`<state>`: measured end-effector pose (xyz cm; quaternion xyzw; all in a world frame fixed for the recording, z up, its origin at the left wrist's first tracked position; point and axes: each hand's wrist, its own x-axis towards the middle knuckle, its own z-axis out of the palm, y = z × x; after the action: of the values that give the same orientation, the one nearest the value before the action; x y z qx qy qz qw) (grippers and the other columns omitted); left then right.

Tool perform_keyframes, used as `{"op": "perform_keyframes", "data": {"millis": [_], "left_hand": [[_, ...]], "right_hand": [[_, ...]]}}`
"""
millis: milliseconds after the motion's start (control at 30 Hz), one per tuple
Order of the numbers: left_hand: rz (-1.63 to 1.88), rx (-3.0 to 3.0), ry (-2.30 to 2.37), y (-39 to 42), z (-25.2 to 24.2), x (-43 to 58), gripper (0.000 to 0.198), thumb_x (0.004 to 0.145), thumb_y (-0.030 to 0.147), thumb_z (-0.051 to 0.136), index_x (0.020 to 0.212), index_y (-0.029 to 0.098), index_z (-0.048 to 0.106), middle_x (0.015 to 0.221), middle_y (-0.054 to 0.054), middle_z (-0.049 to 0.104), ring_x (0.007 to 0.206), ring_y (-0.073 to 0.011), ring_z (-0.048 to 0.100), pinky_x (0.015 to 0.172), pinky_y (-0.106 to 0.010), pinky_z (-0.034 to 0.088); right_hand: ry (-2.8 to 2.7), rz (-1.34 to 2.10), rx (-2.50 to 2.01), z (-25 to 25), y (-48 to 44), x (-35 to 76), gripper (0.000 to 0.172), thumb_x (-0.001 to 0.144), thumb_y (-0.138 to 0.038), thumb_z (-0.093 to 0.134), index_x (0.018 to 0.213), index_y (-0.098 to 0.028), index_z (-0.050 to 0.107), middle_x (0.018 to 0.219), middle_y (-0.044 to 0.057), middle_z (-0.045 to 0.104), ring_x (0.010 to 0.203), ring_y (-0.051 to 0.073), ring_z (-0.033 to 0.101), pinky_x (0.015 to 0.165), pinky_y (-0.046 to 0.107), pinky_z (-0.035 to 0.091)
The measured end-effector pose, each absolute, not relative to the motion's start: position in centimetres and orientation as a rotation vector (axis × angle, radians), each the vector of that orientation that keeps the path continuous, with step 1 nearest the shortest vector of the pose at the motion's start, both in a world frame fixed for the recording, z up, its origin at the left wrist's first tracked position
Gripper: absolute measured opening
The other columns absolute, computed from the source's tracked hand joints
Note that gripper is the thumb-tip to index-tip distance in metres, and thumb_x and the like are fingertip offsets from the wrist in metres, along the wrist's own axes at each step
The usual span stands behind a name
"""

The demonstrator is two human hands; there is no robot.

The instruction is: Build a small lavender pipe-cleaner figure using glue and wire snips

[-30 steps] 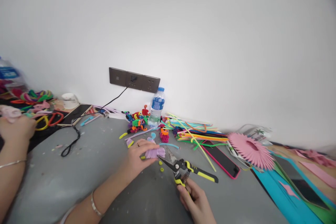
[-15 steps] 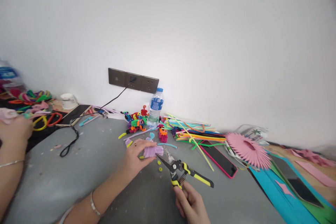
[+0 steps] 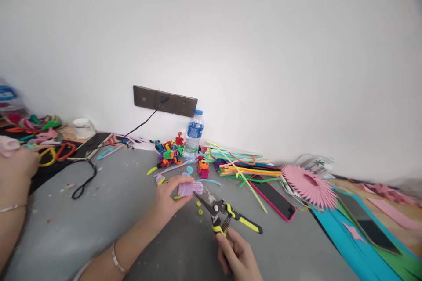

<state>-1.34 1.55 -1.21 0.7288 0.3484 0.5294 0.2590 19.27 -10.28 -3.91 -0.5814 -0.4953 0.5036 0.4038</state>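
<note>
My left hand (image 3: 169, 197) is closed round a lilac bundle of folded pipe cleaner (image 3: 188, 188), held just above the grey table (image 3: 99, 215). My right hand (image 3: 238, 255) grips the lower handle of black-and-yellow cutters (image 3: 227, 216). The cutters' jaws are apart, and their tips point up-left at the bundle's right end. Small yellow-green offcuts (image 3: 199, 207) lie below the bundle.
A water bottle (image 3: 193, 134) stands by the wall, under a socket strip (image 3: 165, 100) with a black cable. Loose pipe cleaners (image 3: 240, 163), a pink-cased phone (image 3: 273, 196), a pink paper fan (image 3: 308, 185) and coloured sheets (image 3: 365, 241) lie to the right. Another person's hand (image 3: 15, 167) works at the far left.
The view has drifted slightly; both hands, bundle and cutters have shifted a little to the left together. The cutters' tips stay at the bundle's right end.
</note>
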Motion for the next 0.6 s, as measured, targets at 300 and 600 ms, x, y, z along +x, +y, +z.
{"op": "perform_keyframes", "data": {"millis": [300, 600], "left_hand": [[1.365, 1.928, 0.974, 1.3, -0.7, -1.1, 0.027, 0.072, 0.012, 0.07, 0.097, 0.021, 0.069, 0.094, -0.004, 0.077, 0.088, -0.0196, 0.072, 0.083, -0.029, 0.056], [1.333, 1.911, 0.926, 1.4, -0.6, -1.1, 0.025, 0.075, 0.016, 0.07, 0.1, 0.021, 0.069, 0.1, -0.007, 0.076, 0.097, -0.0228, 0.071, 0.088, -0.033, 0.055]], "right_hand": [[-1.275, 1.378, -1.439, -6.2, -9.7, 20.0, 0.068, 0.075, -0.085, 0.045, 0.081, -0.018, 0.051, 0.04, -0.01, 0.035, 0.036, 0.006, 0.027, 0.041, 0.02, 0.019], [-1.166, 1.36, -1.425, -5.1, -9.6, 19.7, 0.067, 0.07, -0.086, 0.051, 0.074, -0.019, 0.053, 0.039, -0.01, 0.033, 0.034, 0.007, 0.028, 0.038, 0.02, 0.021]]}}
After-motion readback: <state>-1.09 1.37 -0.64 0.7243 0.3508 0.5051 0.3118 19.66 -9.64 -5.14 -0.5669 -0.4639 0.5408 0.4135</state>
